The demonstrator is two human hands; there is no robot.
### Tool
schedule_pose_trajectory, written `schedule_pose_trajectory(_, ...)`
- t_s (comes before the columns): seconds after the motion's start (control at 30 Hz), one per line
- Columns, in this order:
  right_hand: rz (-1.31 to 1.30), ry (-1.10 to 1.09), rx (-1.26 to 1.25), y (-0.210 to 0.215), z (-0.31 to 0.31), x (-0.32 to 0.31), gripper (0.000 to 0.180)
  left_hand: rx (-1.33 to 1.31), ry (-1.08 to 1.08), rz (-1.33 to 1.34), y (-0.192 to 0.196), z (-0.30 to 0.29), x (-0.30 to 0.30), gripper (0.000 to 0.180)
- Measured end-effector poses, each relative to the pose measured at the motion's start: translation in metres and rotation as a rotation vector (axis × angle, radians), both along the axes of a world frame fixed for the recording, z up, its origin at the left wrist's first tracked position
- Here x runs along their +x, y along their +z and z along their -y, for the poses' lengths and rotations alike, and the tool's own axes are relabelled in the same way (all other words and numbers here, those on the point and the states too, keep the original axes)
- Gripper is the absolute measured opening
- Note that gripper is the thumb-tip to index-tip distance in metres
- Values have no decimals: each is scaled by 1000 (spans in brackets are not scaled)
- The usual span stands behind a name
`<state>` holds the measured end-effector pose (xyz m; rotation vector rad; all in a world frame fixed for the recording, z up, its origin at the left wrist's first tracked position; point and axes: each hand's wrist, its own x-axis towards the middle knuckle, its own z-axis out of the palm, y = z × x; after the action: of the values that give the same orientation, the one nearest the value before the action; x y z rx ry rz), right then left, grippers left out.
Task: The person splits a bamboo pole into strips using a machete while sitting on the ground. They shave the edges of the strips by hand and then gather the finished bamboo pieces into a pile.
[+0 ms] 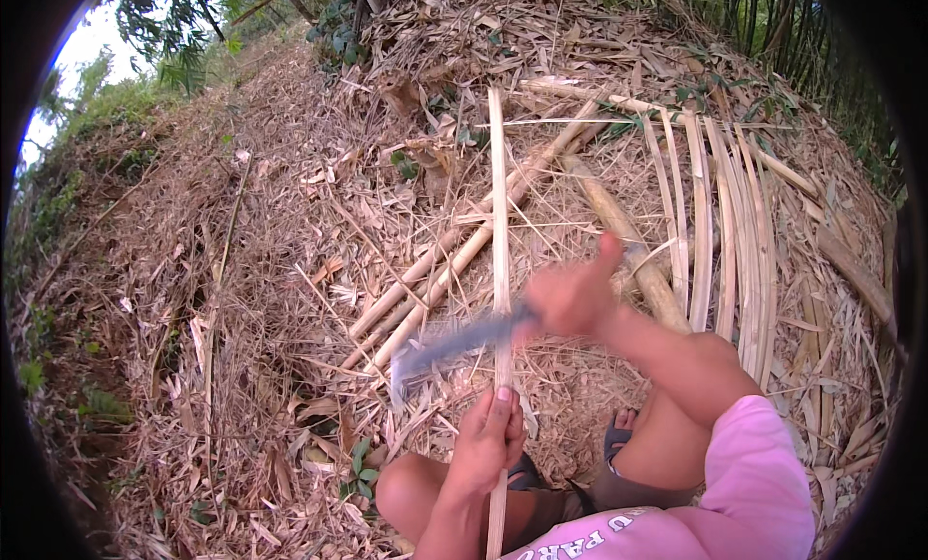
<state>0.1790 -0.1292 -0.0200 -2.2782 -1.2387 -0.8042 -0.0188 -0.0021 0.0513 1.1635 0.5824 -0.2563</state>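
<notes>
A long, pale split bamboo strip [499, 173] runs upright through the middle of the view, from beside my lap to the poles ahead. My left hand [493, 430] is closed around its lower part, thumb pressed along it. In my right hand [572, 297] is a machete, fingers wrapped round the handle and thumb sticking out. Its dark blade [454, 346], smeared by motion, points left and crosses the strip just above my left hand. Whether the edge touches the strip, I cannot tell.
Thin bamboo poles [435, 280] lie slantwise behind the strip. A thicker bamboo pole [614, 217] lies to the right, beside a row of split strips [725, 202] leaning over another pole. A cut stump [437, 164] stands ahead. Dry leaves cover the ground around my bent knees.
</notes>
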Motion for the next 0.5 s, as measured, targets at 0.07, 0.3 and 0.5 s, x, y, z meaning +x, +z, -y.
schedule_pose_trajectory(0.07, -129, -86, 19, -12, 10, 19, 66, -14, -5, -22, -3, 1, -4, 25)
schedule_pose_trajectory(0.3, 22, 41, 53, 17, 5, -8, 70, -92, -20, -36, 6, -9, -8, 26)
schedule_pose_trajectory(0.5, -265, 29, -18, -4, -7, 10, 68, -117, 1, -99, 3, -18, -35, 26)
